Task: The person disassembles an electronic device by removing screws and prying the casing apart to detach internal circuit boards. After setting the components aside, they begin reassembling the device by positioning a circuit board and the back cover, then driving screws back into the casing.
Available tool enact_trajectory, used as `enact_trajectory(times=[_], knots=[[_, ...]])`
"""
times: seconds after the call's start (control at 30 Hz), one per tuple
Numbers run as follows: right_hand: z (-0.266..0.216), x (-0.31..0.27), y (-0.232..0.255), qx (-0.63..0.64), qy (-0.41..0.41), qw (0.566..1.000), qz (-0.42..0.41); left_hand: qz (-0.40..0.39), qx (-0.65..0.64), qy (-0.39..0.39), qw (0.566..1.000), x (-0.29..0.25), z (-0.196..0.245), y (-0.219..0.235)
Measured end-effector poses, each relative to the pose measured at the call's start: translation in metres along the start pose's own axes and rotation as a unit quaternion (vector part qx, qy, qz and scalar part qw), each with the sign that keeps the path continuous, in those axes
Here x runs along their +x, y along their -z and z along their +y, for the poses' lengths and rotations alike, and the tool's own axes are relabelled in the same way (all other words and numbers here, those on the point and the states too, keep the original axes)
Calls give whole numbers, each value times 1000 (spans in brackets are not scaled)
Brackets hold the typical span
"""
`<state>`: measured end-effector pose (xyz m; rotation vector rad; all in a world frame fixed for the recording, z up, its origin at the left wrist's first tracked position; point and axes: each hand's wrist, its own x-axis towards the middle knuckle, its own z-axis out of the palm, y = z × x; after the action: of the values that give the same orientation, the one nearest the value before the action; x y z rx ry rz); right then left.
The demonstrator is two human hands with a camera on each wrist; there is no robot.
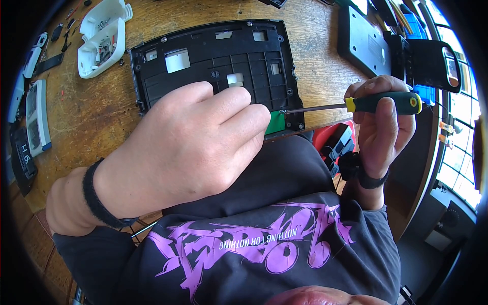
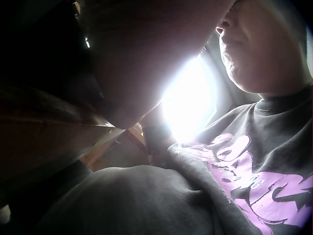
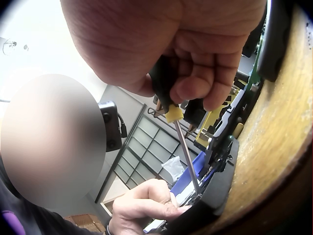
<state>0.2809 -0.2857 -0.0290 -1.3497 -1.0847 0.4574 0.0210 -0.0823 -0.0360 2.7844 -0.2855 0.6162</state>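
Observation:
My right hand (image 1: 384,122) grips the dark green and yellow handle of a screwdriver (image 1: 386,103), its thumb along the handle. The screwdriver lies nearly level in the head view, its shaft reaching left to a small screw spot on a green circuit board (image 1: 276,122). This board sits at the near right corner of a black plastic housing (image 1: 203,56) with ribs and cutouts. Over the housing's near side my left hand (image 1: 203,137) bends its fingers, fingertips at the board beside the screwdriver tip. I cannot tell whether it pinches or presses the board.
An opened white case (image 1: 104,46) with screws and small metal parts stands at the back left. Device parts, including a grey-white piece (image 1: 38,117), line the left edge. A dark flat device (image 1: 363,40) lies at the back right, near blue bins (image 1: 414,23).

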Motion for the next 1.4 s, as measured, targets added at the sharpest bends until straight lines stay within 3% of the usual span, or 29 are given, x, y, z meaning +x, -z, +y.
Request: enact_trajectory(times=[0.77, 1.07, 1.13, 1.27, 1.4], knots=[[-3, 0, -1, -35, 11, 999, -3, -4, 5, -2, 1000, 0, 0, -1], [-19, 16, -4, -56, 60, 994, -66, -4, 4, -2, 1000, -1, 0, 1], [-32, 23, -7, -170, 79, 974, -127, -17, 2, -3, 1000, -1, 0, 2], [-52, 35, -10, -238, 100, 954, -154, -19, -3, -4, 1000, -2, 0, 2], [-75, 47, -19, -328, 27, 928, -173, -26, -2, -2, 1000, -3, 0, 2]])
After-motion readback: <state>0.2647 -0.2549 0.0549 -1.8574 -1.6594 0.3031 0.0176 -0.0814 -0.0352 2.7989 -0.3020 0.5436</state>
